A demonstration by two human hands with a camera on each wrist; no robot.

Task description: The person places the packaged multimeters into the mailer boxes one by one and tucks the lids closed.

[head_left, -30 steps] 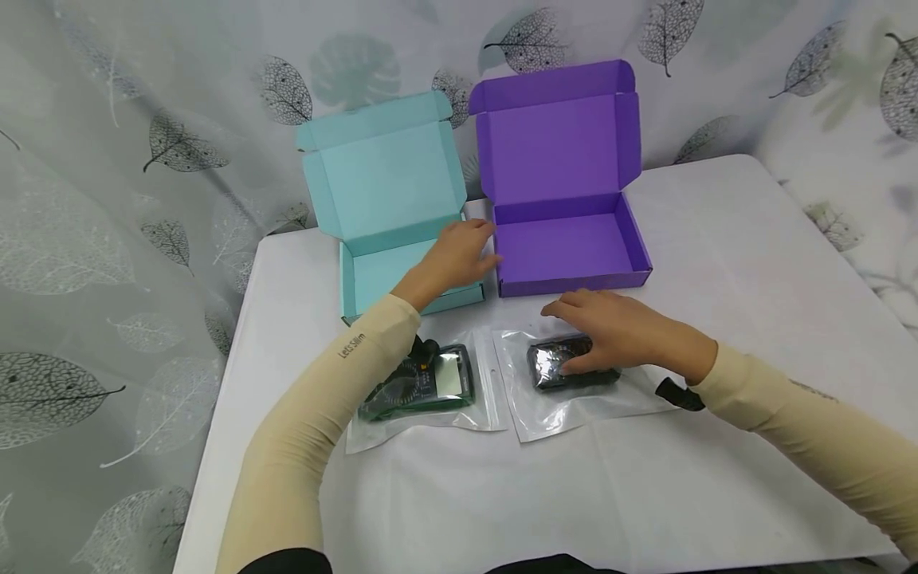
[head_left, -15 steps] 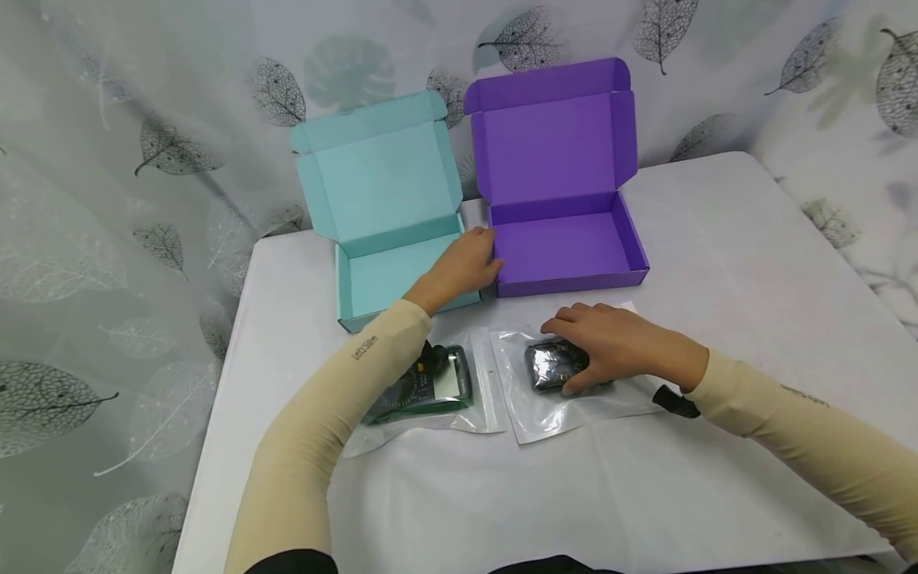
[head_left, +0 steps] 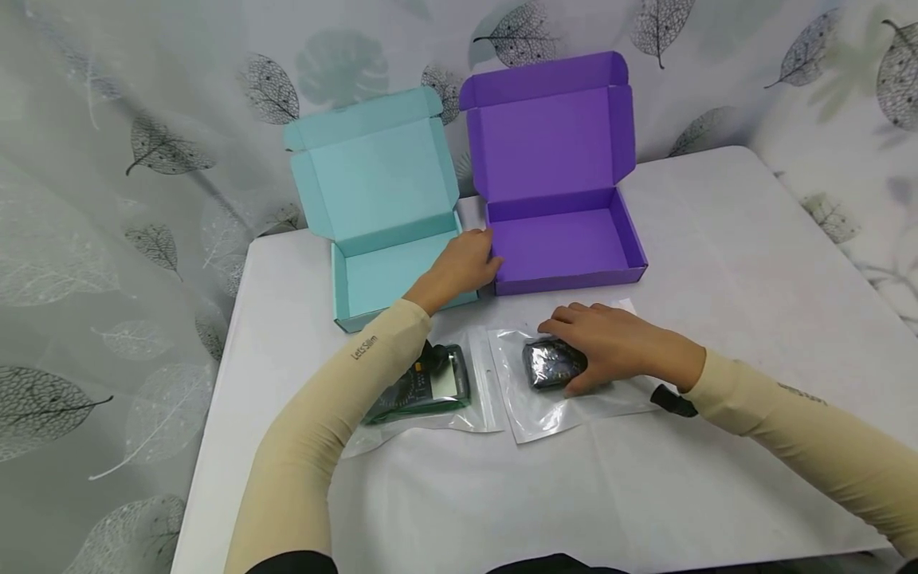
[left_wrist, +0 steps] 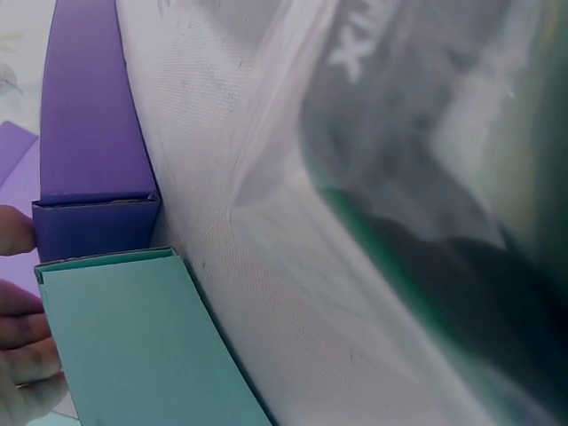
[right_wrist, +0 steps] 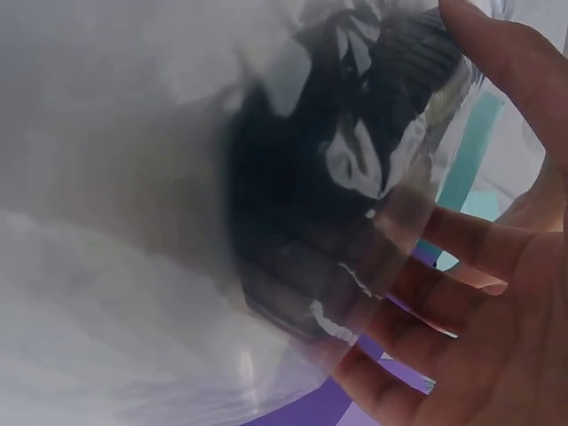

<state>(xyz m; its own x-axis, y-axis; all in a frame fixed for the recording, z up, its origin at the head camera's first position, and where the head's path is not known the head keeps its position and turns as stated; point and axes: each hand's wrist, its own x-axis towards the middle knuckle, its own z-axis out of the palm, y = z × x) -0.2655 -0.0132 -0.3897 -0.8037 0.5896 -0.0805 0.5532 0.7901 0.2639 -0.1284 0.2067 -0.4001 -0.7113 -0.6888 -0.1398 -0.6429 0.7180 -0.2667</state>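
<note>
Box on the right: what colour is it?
The box is purple, clearest in the head view.

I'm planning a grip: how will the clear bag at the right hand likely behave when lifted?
The clear bag will likely flop at its edges, where it looks thin. Its glossy surface may slip. The dark object inside fills only part, so weight may hang unevenly.
</note>
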